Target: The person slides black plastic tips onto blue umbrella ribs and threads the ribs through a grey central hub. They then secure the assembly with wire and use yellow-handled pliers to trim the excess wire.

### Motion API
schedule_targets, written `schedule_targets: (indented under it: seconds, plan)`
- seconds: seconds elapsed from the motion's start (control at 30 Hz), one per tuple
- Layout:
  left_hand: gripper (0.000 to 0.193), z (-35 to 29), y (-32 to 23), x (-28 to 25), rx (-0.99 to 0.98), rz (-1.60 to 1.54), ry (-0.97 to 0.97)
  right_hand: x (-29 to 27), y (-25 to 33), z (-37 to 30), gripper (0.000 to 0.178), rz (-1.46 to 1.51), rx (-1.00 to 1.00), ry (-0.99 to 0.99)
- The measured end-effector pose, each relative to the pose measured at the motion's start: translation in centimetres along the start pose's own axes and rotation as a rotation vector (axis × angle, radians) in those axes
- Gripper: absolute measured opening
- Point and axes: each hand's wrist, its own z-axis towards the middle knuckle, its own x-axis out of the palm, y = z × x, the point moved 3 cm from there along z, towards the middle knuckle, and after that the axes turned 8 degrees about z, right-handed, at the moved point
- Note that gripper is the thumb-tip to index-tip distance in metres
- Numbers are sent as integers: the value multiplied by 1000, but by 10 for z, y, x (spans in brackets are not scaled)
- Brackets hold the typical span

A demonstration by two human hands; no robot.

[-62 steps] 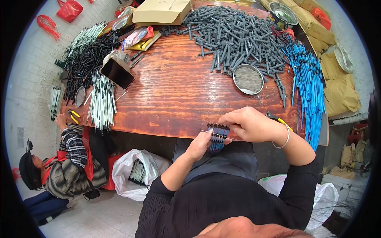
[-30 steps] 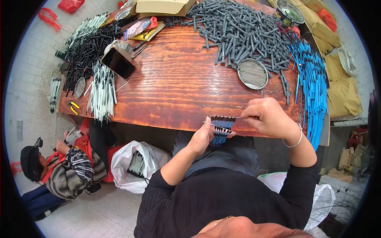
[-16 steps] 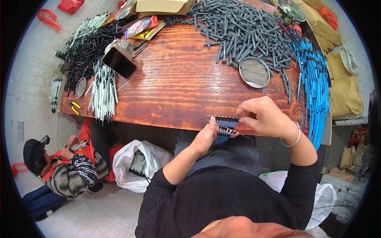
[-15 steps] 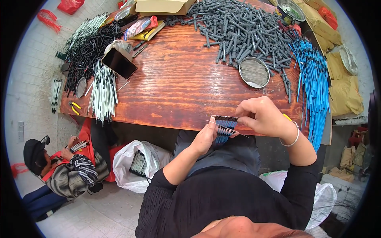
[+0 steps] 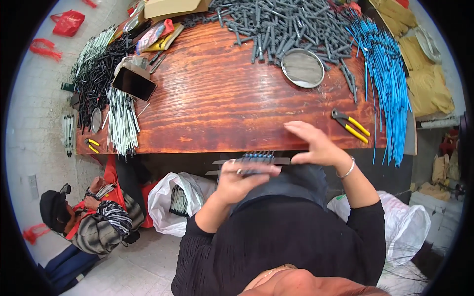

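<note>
My left hand (image 5: 243, 181) is closed round a small row of blue rods with black ends (image 5: 257, 155), just off the near table edge and over my lap. Its fingers cover most of the rods. Thin grey strips (image 5: 281, 161) show on either side of the row; whether they touch it I cannot tell. My right hand (image 5: 318, 145) hovers to the right of the rods with its fingers spread and nothing in it. Beyond it on the table lie pincers with yellow handles (image 5: 351, 126). A round metal dish of thin wire pins (image 5: 302, 68) stands farther back.
Grey plastic parts (image 5: 291, 24) pile at the back. Blue rods (image 5: 387, 89) lie along the right edge; white rods (image 5: 122, 121), black parts (image 5: 96, 74) and a phone (image 5: 134, 83) are at left. White sacks (image 5: 170, 209) flank me. Another person (image 5: 94, 212) sits at lower left.
My right hand has come away from the rods and opened, baring the pincers. My left hand has turned over the row and shifted left and down. The whole view has shifted slightly.
</note>
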Motion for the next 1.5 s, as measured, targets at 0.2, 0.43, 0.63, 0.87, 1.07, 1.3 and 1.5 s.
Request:
schedule_targets:
  seconds: [0.2,0.43,0.63,0.87,1.07,1.3,1.5]
  plan:
    - [12,-21,-49,0,246,236,441,70,10,-6,104,-263,-126,269]
    - [11,-49,-54,10,450,149,598,100,26,-4,121,154,-275,462]
    - [12,-48,-30,23,229,132,483,103,22,-8,118,1084,-241,357]
    - [16,-30,78,17,295,543,266,89,-51,15,82,1207,-57,30]
    - [16,8,89,18,-61,122,-150,-4,37,4,22,-229,-319,-767]
    - [15,13,99,11,110,243,-263,49,91,41,30,-749,-656,-450]
    - [41,-15,88,11,112,53,-358,41,79,66,43,-746,-732,-447]
